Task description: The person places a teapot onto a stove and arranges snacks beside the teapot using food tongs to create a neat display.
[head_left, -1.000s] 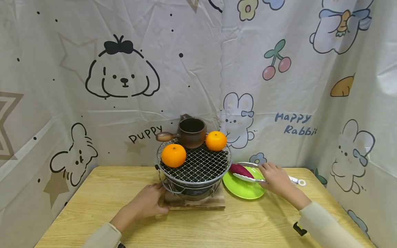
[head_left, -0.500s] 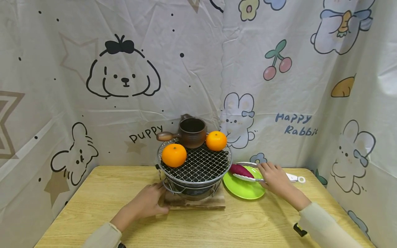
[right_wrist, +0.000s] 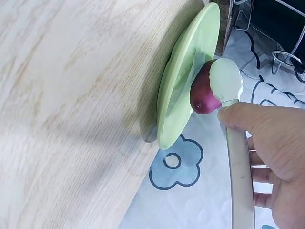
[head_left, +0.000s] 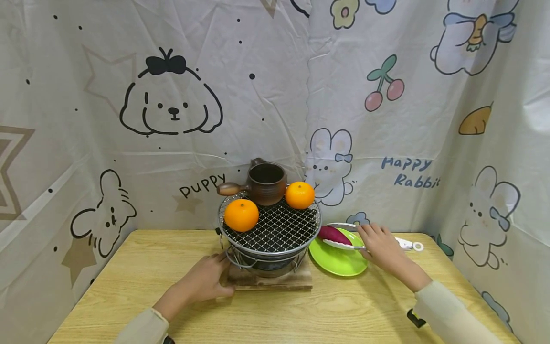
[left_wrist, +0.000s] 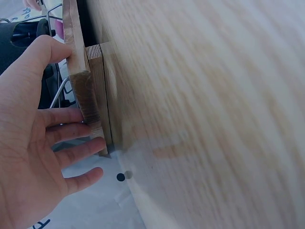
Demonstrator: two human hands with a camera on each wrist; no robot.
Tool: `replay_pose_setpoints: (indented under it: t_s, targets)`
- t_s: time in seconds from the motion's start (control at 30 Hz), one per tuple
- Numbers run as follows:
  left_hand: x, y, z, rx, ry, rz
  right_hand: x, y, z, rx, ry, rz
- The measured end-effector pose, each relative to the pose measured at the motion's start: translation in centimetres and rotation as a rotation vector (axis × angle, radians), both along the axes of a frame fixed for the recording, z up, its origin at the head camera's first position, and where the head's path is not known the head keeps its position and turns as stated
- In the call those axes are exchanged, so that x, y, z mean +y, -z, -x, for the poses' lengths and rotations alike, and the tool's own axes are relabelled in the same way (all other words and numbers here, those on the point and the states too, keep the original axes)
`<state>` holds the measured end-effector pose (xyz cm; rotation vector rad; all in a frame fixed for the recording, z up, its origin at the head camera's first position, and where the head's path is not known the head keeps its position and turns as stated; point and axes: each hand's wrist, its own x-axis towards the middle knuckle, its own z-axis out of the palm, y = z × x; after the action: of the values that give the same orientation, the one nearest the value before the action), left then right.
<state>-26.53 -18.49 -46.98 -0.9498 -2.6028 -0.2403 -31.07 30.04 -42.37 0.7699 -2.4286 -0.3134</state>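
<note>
My right hand [head_left: 382, 244] grips white-tipped kitchen tongs [right_wrist: 240, 171], with the thumb along one arm near the tip. The tong tips lie on either side of a purple sweet potato [head_left: 334, 235] over the lime-green plate [head_left: 339, 265], right of the grill. My left hand [head_left: 205, 279] touches the left corner of the wooden board [head_left: 275, 282] under the grill. In the left wrist view its thumb rests on the board's edge, and its fairly straight, spread fingers [left_wrist: 78, 152] lie along the side.
On the round tabletop grill [head_left: 279, 229] sit two oranges, one at left [head_left: 241, 215] and one at right [head_left: 300, 195]. A brown clay pot [head_left: 267, 184] with a side handle stands at the back of the mesh. A printed curtain [head_left: 266, 95] hangs behind the table.
The tongs' handle end has swung slightly toward the back, and the tips with the sweet potato have risen a touch. My left hand stays in place on the board.
</note>
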Motion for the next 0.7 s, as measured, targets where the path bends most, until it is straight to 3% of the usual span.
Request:
replay_pose_setpoints:
  t_s: [0.5, 0.7]
  targets:
    - [-0.1, 0.0, 0.0, -0.023, -0.014, 0.015, 0.2, -0.6, 0.3, 0.010, -0.018, 0.028]
    - [-0.1, 0.0, 0.0, -0.020, -0.017, 0.016, 0.2, -1.7, -0.1, -0.046, 0.030, 0.055]
